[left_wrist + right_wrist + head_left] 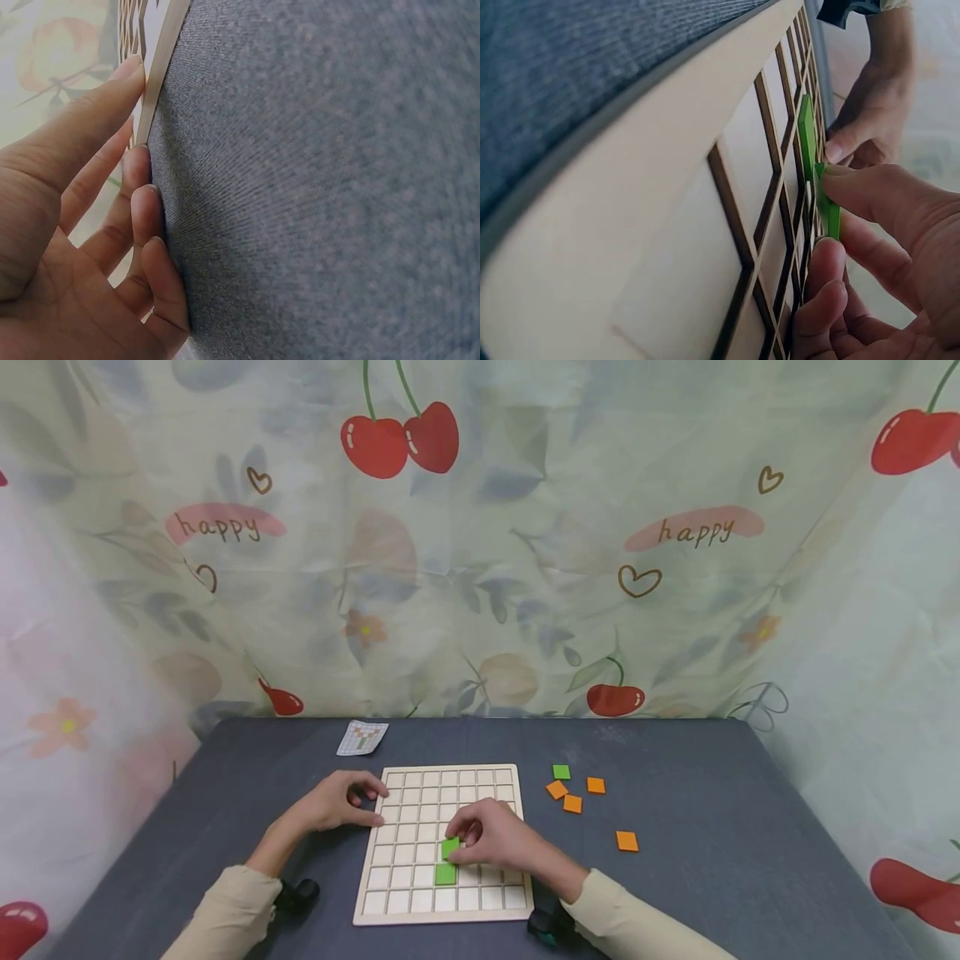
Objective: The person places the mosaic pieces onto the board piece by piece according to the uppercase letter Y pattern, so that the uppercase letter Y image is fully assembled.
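Observation:
A wooden grid board (405, 916) lies on the dark table, with square cells across it. My right hand (495, 839) pinches a green square tile (450, 848) between thumb and fingers over the board. In the right wrist view the held green tile (828, 206) is tilted against the grid. Just nearer to me, another green tile (446, 874) sits in a cell. My left hand (337, 802) touches the board's left edge with thumb and fingertips set apart. In the left wrist view the thumb (97, 112) rests on the rim, the other fingers loosely bent beside it.
Right of the board lie a loose green tile (561, 772) and several orange tiles (572, 803), one orange tile (627, 841) apart from the others. A small card with a coloured grid pattern (363, 737) lies behind the board. A printed curtain (465, 568) surrounds the table.

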The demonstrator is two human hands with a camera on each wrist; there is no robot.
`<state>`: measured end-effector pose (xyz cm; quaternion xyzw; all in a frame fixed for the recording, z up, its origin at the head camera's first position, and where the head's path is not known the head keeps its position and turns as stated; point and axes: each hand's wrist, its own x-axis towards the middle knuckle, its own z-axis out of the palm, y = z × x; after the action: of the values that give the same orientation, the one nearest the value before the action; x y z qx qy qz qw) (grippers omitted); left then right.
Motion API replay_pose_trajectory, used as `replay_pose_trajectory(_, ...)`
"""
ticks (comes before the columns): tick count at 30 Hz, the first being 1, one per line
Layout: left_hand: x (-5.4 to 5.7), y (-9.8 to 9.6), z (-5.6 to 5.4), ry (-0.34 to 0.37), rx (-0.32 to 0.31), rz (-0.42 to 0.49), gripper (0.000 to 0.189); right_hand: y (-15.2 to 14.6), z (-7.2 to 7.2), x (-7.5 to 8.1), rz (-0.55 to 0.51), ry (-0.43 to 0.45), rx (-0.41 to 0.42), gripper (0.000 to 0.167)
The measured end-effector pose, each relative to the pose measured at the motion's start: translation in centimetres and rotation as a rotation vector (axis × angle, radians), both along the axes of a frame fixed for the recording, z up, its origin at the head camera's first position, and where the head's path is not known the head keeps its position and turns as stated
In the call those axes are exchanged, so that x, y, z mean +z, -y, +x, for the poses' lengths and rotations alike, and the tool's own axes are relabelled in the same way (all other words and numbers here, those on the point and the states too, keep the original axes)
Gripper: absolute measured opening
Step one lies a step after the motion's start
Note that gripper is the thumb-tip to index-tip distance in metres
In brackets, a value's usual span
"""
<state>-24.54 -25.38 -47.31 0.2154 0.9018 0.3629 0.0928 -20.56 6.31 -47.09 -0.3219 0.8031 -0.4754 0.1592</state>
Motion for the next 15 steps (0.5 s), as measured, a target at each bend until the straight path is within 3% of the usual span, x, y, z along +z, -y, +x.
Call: replay_pose_trajectory(15, 0.31, -0.03, 0.00, 0.009, -0.005, 0.010, 0.036, 0.76, 0.24, 0.39, 0.065, -0.044, -0.027, 0.019)
